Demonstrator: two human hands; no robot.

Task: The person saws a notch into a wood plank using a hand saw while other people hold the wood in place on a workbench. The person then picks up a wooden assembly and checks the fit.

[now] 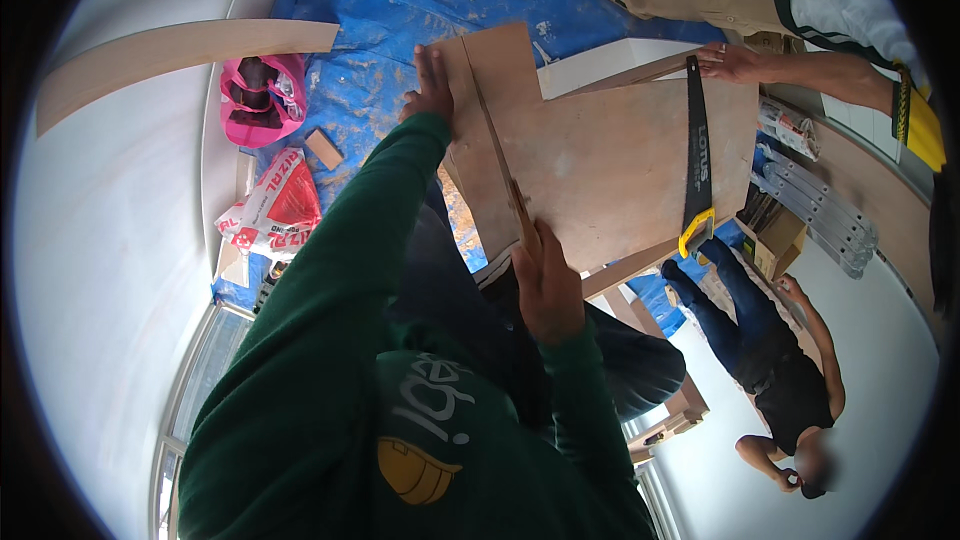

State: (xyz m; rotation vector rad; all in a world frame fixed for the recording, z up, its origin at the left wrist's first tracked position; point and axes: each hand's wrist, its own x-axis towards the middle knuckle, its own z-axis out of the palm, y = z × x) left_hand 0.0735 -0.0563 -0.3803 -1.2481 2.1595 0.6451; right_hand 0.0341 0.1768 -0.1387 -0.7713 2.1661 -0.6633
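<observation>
A plywood board [610, 160] with a notch in its far edge lies in front of me. My left hand [430, 90] presses on the board's left strip, fingers stretched out. My right hand [548, 288] is wrapped round the wooden handle of a handsaw, close to the board's near edge. The narrow blade of this handsaw [487, 115], seen nearly edge-on, runs away from me across the board, just right of my left hand. A second saw [697, 140], with a black blade and yellow handle, lies on the board's right side.
Another person's hand [730, 62] rests at the board's far right corner. A second person [790, 380] is at the right. On the blue tarp [350, 90] are a pink bag [262, 125], a red-and-white sack [275, 205] and a wood offcut [324, 148]. A folded ladder [815, 205] lies right.
</observation>
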